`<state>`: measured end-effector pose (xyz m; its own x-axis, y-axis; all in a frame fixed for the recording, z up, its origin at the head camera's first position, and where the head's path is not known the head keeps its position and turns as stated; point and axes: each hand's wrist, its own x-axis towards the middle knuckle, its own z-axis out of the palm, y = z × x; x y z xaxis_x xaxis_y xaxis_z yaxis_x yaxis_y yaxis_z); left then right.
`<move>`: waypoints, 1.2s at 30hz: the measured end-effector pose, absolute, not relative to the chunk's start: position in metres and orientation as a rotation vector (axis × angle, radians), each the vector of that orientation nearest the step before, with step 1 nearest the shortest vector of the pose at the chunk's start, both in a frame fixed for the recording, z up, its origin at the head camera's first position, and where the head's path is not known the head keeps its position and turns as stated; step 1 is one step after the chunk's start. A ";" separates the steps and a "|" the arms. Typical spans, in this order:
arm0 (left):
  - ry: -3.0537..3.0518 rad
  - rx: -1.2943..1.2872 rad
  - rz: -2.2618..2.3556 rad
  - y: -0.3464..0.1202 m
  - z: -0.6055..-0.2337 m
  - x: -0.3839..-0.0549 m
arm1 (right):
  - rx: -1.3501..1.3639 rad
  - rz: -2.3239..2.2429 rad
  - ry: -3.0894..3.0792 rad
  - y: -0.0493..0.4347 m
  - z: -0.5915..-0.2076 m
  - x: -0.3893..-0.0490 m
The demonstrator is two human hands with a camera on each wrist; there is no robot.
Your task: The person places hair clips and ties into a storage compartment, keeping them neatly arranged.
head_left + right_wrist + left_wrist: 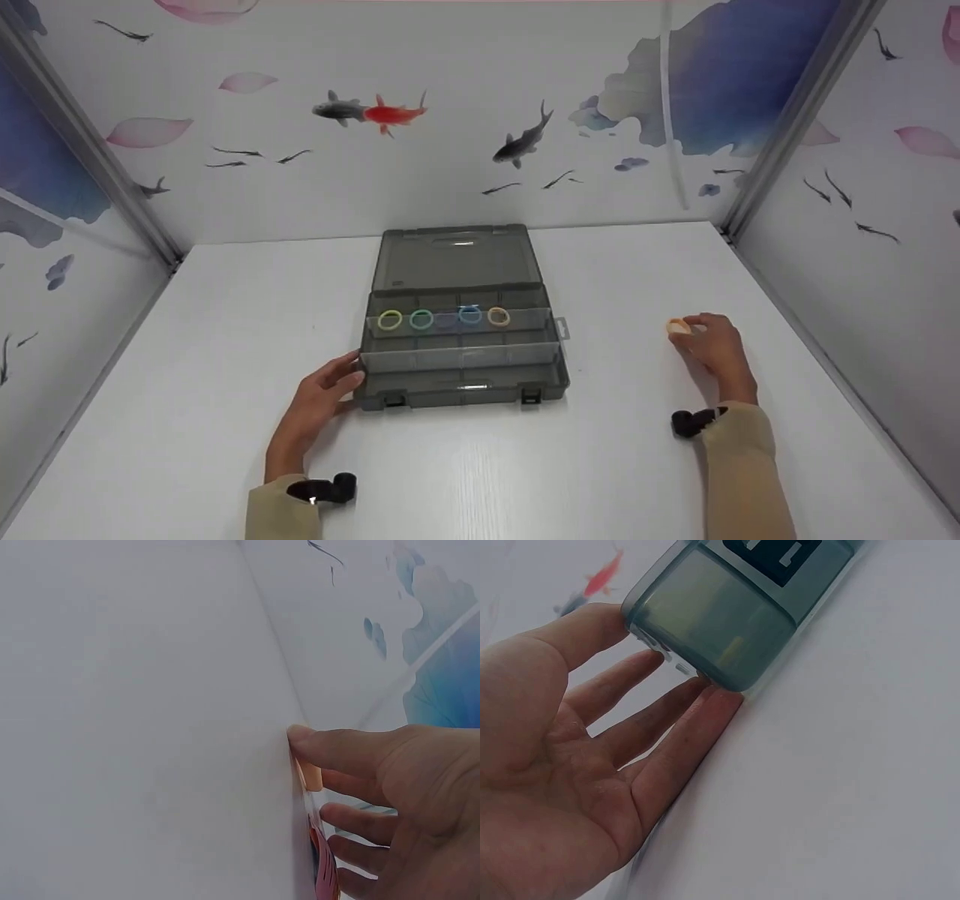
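Observation:
A grey translucent compartment box [465,397] lies on the table with its lid [457,259] folded back. Along its rear clear divider sits a row of rings: yellow [390,320], green [421,319], purple [446,320], blue [470,315] and light orange [499,316]. My left hand [319,401] touches the box's left front corner, fingers extended; in the left wrist view its fingertips [724,697] meet the box end near the tabletop. To the right, well apart from the box, my right hand [716,349] pinches an orange ring [677,327] between thumb and fingers at the table surface.
The white table [465,480] meets a back wall [450,172] printed with fish and petals, and side walls with metal corner posts. A small hanger tab [562,328] juts from the box's right side, and two latches [531,396] line its front.

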<state>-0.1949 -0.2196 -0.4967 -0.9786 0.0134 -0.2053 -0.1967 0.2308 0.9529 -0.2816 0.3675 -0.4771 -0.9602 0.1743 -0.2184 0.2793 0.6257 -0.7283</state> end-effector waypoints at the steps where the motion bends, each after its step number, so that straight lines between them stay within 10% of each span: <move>1: 2.326 -0.171 1.841 -0.220 -0.497 -0.195 | 0.381 -1.245 2.720 0.367 -0.477 -0.282; 36: 2.304 -0.148 1.860 -0.222 -0.499 -0.194 | 0.067 -1.338 2.952 0.317 -0.429 -0.281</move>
